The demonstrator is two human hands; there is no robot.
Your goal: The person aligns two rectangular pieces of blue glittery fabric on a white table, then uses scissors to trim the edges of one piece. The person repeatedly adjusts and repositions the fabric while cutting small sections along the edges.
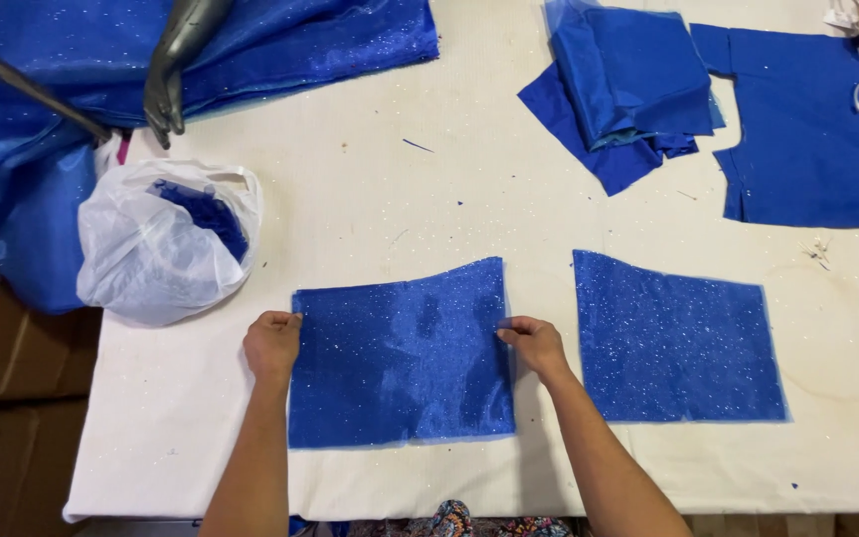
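Here, a glittery blue fabric panel (pixel 400 353) lies flat on the white table (pixel 370 199), near the front edge. Left hand (pixel 272 345) pinches its left edge, fingers curled closed on the cloth. Right hand (pixel 534 343) grips its right edge likewise. A second glittery panel (pixel 676 338) lies just beside, apart. White plastic bag (pixel 156 244) sits to the left.

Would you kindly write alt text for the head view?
Two bare hands, left hand and right hand, grip opposite edges of a glittery blue fabric panel lying flat on a white table. A second blue panel lies to its right, a white plastic bag to its left.
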